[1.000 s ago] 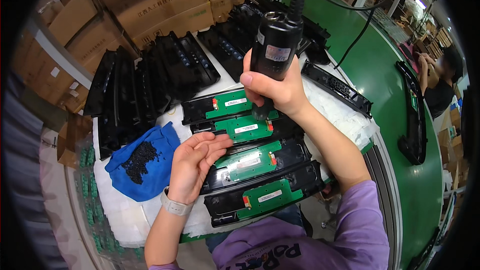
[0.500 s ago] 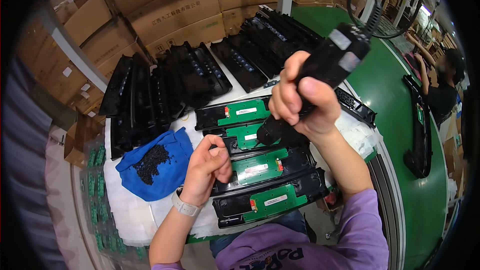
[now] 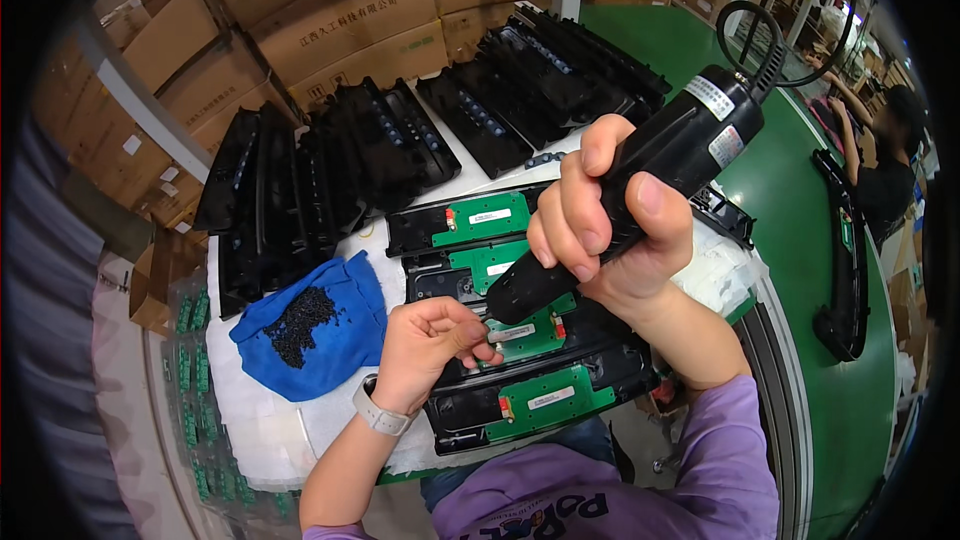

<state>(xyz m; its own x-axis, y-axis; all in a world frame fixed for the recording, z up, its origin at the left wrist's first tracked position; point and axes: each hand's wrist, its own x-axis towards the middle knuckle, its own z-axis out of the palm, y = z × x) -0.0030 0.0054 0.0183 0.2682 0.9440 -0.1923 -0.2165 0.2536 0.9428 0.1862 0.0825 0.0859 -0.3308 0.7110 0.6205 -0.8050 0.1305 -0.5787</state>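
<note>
My right hand is wrapped around a black corded electric screwdriver, which slants down to the left. Its nose hangs over a row of black plastic housings, each fitted with a green circuit board. Beside the nose, my left hand is closed in a pinch close to the driver's tip. Whatever lies between those fingertips is too small to make out. Left of this hand, a blue cloth holds a pile of tiny black pieces that look like screws.
More black housings stand crowded along the back of the white-covered table. Stacked cardboard boxes rise behind. To the right runs a green surface with a long black housing; a co-worker is beyond it.
My left hand has moved right and down to the screwdriver's nose, its fingers now in a pinch. The screwdriver has shifted slightly down, its nose lower and further left.
</note>
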